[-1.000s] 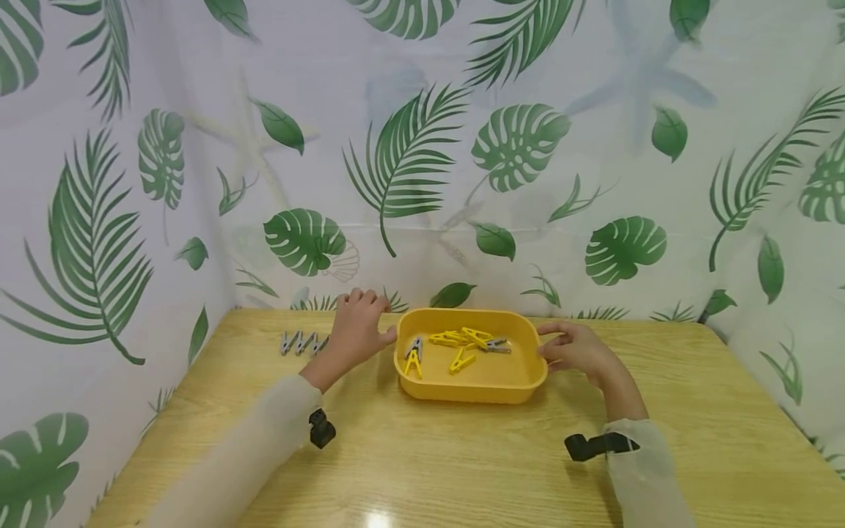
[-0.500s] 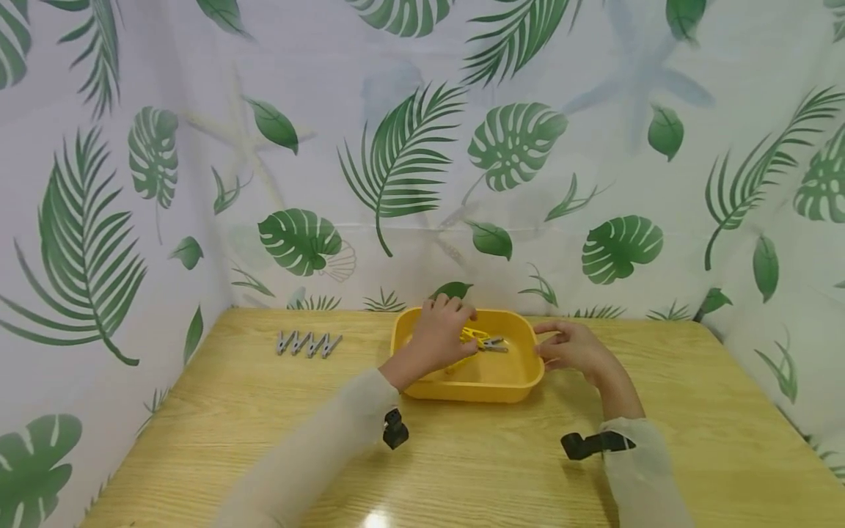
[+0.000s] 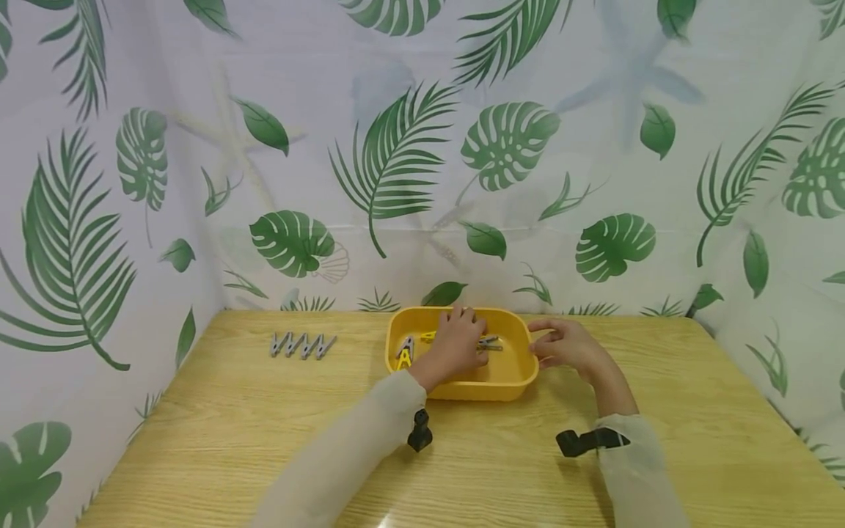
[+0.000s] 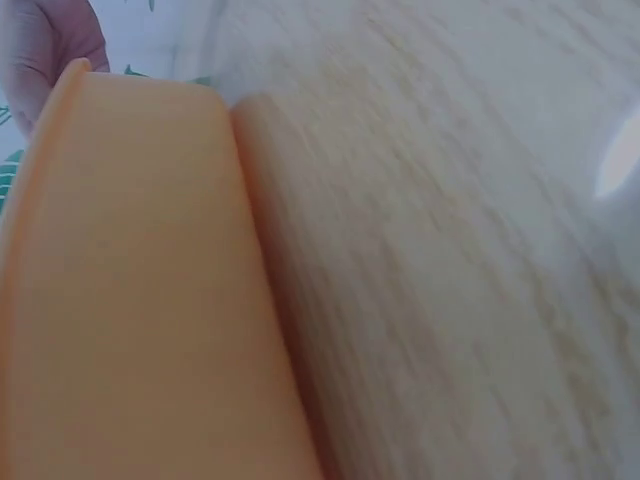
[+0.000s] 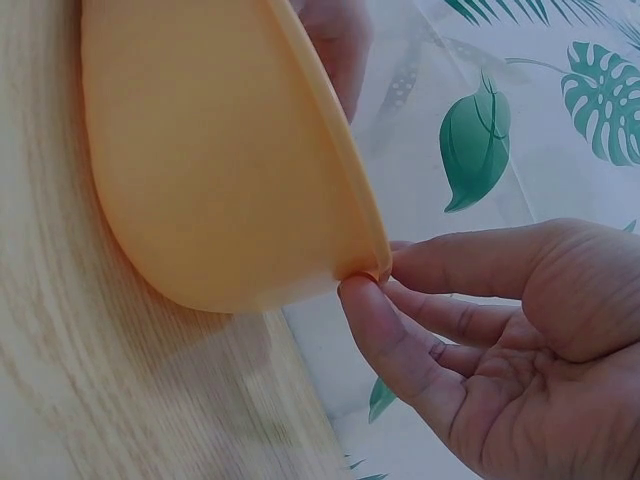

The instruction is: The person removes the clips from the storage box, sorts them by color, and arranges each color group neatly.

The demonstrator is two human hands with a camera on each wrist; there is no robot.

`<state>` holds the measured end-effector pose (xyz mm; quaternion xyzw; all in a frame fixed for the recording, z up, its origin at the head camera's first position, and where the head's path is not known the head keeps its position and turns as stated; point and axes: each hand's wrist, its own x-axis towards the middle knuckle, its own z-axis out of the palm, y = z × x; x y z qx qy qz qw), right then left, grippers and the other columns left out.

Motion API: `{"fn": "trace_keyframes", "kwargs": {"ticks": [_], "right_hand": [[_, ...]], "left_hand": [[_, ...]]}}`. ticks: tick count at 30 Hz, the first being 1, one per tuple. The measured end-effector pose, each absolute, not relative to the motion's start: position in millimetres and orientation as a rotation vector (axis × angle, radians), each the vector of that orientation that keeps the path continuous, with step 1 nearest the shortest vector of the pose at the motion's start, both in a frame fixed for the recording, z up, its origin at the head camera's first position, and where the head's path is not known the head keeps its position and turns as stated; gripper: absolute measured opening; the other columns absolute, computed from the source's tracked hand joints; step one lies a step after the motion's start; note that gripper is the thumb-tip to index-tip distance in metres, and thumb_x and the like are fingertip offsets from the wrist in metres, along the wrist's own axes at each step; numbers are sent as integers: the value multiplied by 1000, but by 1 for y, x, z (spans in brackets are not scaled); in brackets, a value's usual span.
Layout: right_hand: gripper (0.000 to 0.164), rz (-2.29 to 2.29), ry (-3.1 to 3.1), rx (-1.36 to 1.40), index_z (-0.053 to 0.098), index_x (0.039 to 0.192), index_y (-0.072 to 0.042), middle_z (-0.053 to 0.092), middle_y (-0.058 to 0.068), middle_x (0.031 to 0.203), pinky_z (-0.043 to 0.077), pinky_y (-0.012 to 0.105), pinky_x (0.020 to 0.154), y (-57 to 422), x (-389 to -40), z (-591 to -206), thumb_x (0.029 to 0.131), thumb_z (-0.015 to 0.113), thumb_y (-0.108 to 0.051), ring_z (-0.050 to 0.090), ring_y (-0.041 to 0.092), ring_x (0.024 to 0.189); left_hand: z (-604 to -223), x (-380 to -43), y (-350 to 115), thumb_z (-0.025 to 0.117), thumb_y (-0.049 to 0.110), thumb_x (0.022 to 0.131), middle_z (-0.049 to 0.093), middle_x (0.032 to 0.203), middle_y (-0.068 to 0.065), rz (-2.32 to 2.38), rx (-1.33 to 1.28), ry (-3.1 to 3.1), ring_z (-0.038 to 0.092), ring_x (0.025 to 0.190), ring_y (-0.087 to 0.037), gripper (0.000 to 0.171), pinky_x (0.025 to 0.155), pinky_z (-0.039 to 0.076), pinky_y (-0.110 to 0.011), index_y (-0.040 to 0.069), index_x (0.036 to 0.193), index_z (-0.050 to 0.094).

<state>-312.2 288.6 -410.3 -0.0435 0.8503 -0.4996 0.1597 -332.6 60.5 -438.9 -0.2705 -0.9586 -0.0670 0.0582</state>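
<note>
A left hand (image 3: pixel 454 343), beside the yellow plastic basin (image 3: pixel 478 391) a second ago, now dips inside, putting loose clothespins (image 3: pixel 404 358) within touch; its hold cannot be told. The right hand (image 3: pixel 571 345) pinches the basin's edge. Four gray clothespins (image 3: pixel 306 351) lie left of both.
</note>
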Motion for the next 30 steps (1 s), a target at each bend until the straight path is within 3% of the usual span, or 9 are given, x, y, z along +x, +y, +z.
{"fn": "trace_keyframes", "kwargs": {"ticks": [9, 18, 30], "right_hand": [[53, -1431, 2429, -109, 44, 144, 9, 65, 32, 121, 60, 42, 85, 290, -313, -410, 98, 63, -7, 71, 18, 90], [51, -1429, 2437, -80, 45, 144, 8, 67, 28, 118, 60, 41, 85, 287, -312, -412, 98, 64, -6, 70, 18, 89], [52, -1432, 2428, -117, 44, 145, 9, 68, 27, 116, 60, 45, 87, 290, -313, -414, 98, 63, -7, 70, 17, 88]], "left_hand": [[-450, -341, 63, 67, 32, 95, 57, 129, -7, -126, -781, -2935, 43, 130, -29, 24, 96, 34, -45, 16, 113, 70], [-454, -341, 63, 66, 29, 96, 55, 123, -5, -81, -797, -2922, 42, 113, -23, 22, 89, 30, -40, 16, 113, 70], [-456, -339, 62, 65, 22, 95, 56, 107, -3, -145, -829, -2871, 41, 99, -21, 6, 83, 26, -37, 19, 90, 68]]}}
